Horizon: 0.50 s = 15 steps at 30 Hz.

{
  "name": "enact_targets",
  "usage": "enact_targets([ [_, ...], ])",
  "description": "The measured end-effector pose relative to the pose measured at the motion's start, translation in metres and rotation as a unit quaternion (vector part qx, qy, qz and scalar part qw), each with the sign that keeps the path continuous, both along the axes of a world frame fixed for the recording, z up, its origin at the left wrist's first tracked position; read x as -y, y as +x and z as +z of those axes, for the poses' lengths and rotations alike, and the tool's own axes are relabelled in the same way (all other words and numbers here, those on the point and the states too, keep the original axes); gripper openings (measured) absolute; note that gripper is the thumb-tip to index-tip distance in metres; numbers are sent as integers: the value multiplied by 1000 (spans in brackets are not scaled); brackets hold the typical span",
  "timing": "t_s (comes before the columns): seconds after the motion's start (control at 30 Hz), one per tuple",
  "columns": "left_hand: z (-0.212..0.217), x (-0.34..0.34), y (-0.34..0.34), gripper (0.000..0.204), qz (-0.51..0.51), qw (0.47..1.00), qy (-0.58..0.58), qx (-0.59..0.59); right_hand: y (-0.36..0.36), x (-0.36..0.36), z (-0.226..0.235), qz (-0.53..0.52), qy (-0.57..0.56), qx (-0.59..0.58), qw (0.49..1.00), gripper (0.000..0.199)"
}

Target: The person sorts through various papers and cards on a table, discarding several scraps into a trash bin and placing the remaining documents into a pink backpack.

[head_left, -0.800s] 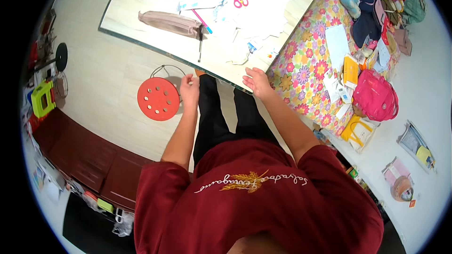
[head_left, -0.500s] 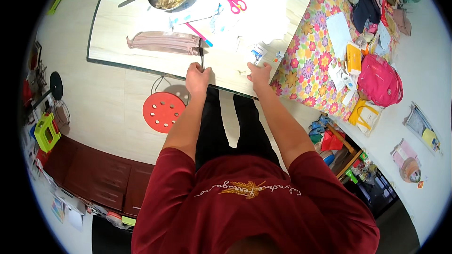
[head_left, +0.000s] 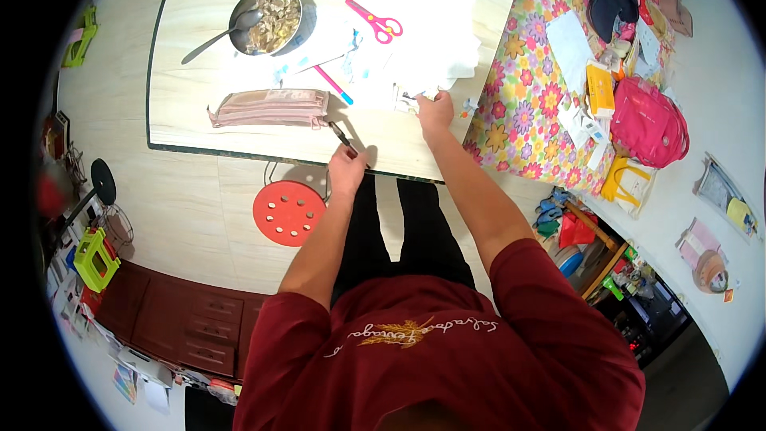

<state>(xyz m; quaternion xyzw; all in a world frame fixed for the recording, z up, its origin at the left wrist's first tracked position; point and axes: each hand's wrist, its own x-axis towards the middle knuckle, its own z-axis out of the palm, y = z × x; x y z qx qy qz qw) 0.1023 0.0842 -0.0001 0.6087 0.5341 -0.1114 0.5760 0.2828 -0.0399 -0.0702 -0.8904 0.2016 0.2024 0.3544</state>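
Observation:
My left hand (head_left: 348,171), at the table's front edge, is closed around a dark pen (head_left: 342,136) that points up and away from me. Farther right, the fingers of my right hand (head_left: 436,114) pinch a small white paper piece (head_left: 405,99) with dark marks, beside larger white sheets (head_left: 435,4). A pink zip pencil case (head_left: 270,109) lies left of the pen. Beyond it is a pink marker with a blue end (head_left: 333,85). Pink-handled scissors (head_left: 377,22) rest farther back, near white and blue paper scraps (head_left: 323,56).
A metal bowl (head_left: 299,6) of food with a spoon (head_left: 209,46) stands back left on the table. Below the table's front edge is a red round stool (head_left: 289,213). To the right, a flowered cloth (head_left: 523,92) bears a pink backpack (head_left: 648,124) and a yellow box (head_left: 600,89).
My left hand has drawn back toward me with the pen, which now tilts. My right hand has moved farther away from me, with the small paper piece. The view has shifted slightly.

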Motion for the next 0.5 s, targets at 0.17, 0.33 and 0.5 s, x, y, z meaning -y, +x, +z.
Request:
enact_targets([
  [0.17, 14, 10, 24, 5, 143, 970, -181, 72, 7, -16, 16, -3, 83, -11, 996, 37],
  [0.33, 4, 14, 41, 11, 272, 920, -253, 128, 12, -6, 68, 88, 75, 56, 992, 39],
  [0.5, 20, 36, 67, 12, 362, 883, -277, 113, 85, 34, 71, 140, -8, 146, 979, 38],
])
